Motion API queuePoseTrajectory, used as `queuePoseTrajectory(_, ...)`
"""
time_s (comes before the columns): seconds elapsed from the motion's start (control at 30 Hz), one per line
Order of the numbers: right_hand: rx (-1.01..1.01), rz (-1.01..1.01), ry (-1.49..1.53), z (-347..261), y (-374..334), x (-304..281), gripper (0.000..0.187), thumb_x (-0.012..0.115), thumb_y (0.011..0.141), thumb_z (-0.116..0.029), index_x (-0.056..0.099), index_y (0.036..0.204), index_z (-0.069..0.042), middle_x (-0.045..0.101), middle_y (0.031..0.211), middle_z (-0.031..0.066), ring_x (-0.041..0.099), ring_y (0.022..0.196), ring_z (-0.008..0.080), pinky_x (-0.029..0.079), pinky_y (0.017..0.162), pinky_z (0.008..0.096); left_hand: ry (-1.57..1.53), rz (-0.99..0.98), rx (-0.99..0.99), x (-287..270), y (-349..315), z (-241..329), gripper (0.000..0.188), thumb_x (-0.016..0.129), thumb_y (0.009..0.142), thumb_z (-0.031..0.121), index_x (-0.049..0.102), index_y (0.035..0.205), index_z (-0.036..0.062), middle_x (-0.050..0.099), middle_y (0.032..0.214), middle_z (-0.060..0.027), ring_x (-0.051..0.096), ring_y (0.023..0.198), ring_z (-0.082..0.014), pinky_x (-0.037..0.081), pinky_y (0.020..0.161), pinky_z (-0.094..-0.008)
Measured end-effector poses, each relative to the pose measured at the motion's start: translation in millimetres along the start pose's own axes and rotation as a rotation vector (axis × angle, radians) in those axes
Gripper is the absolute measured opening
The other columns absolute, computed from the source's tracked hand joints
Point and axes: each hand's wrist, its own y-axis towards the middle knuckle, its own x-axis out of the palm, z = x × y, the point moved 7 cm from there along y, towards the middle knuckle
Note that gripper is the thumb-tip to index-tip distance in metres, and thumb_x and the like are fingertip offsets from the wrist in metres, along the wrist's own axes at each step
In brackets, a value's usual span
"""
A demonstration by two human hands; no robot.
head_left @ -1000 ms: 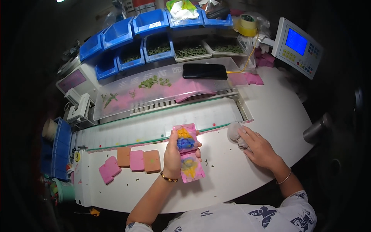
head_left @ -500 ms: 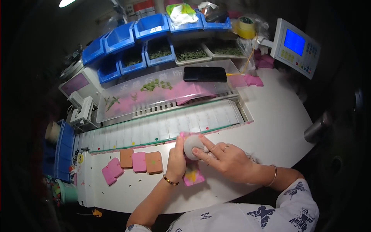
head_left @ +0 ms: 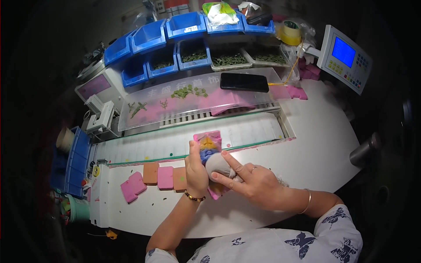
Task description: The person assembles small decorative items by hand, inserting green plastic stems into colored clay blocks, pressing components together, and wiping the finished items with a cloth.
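Note:
My left hand [head_left: 197,173] holds a pink mould-like block [head_left: 215,135] by its left side, fingers up along the edge. Yellow and blue stains mark the block's top face, and its middle lies hidden. My right hand [head_left: 252,182] grips a rounded grey-white cloth pad [head_left: 219,166], its first two fingers laid over it. The pad rests over the middle of the stained block, between both hands. To the left of my left hand lie pink blocks [head_left: 165,178] and brown blocks [head_left: 151,173], the nearest brown one partly covered by that hand.
Behind my hands runs a white conveyor belt [head_left: 258,127] with green edges. Beyond it a clear plastic tray [head_left: 144,98] carries green pieces and a black phone [head_left: 244,82]. Blue bins [head_left: 186,25] rise at the back. A control panel [head_left: 344,57] stands at right; dark bits dot the table.
The stained block and grey-white pad have shifted against each other, so more of the block's far end shows. My left hand now overlaps the nearest brown block. The whole view has shifted slightly.

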Motion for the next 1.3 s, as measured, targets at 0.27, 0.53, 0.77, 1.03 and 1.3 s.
queuePoseTrajectory(0.27, 0.032, 0.428, 0.141, 17.7, 4.4, -59.4, 0.066, 0.058, 0.073, 0.001, 0.051, 0.137, -0.012, 0.050, 0.138, 0.0207, 0.056, 0.062, 0.0211, 0.049, 0.058, 0.0307, -0.151, 0.162, 0.025, -25.0, -12.9, -2.0, 0.067, 0.024, 0.102, 0.050, 0.059, 0.105, -0.0067, 0.067, 0.089, -0.0133, 0.066, 0.076, -0.0192, 0.054, 0.069, -0.0312)
queuePoseTrajectory(0.53, -0.017, -0.252, 0.179, -3.5, -11.6, 0.0, 0.064, 0.060, 0.071, -0.001, 0.055, 0.133, -0.014, 0.045, 0.143, 0.0173, 0.063, 0.070, 0.0220, 0.051, 0.061, 0.0323, 0.006, 0.083, 0.356, -33.1, -18.4, 27.1, 0.076, 0.021, 0.097, 0.063, 0.054, 0.118, -0.0025, 0.060, 0.083, -0.0102, 0.059, 0.067, -0.0199, 0.050, 0.064, -0.0327)
queuePoseTrajectory(0.77, 0.011, 0.214, 0.210, -8.0, 13.3, -58.2, 0.058, 0.064, 0.068, 0.003, 0.062, 0.125, -0.012, 0.054, 0.132, 0.0217, 0.062, 0.070, 0.0188, 0.050, 0.057, 0.0285, 0.094, 0.130, 0.400, -55.0, -14.1, 25.8, 0.074, 0.023, 0.098, 0.061, 0.055, 0.116, -0.0031, 0.063, 0.086, -0.0108, 0.059, 0.069, -0.0192, 0.051, 0.067, -0.0333)
queuePoseTrajectory(1.03, -0.012, -0.155, 0.138, -2.3, -11.6, 0.5, 0.064, 0.059, 0.073, -0.004, 0.052, 0.135, -0.016, 0.044, 0.142, 0.0217, 0.060, 0.070, 0.0232, 0.051, 0.062, 0.0328, -0.161, 0.143, 0.314, -47.9, -12.4, 16.3, 0.069, 0.028, 0.098, 0.060, 0.055, 0.112, -0.0018, 0.063, 0.088, -0.0124, 0.061, 0.072, -0.0197, 0.052, 0.065, -0.0331)
queuePoseTrajectory(1.3, 0.329, -0.098, -0.118, 73.6, -62.8, -11.4, 0.066, 0.060, 0.069, 0.002, 0.053, 0.133, -0.014, 0.050, 0.136, 0.0219, 0.061, 0.075, 0.0306, 0.052, 0.068, 0.0378, -0.298, 0.275, -0.039, -63.0, 0.7, 6.4, 0.068, 0.027, 0.098, 0.059, 0.051, 0.118, -0.0014, 0.062, 0.098, -0.0139, 0.067, 0.073, -0.0270, 0.055, 0.056, -0.0329)
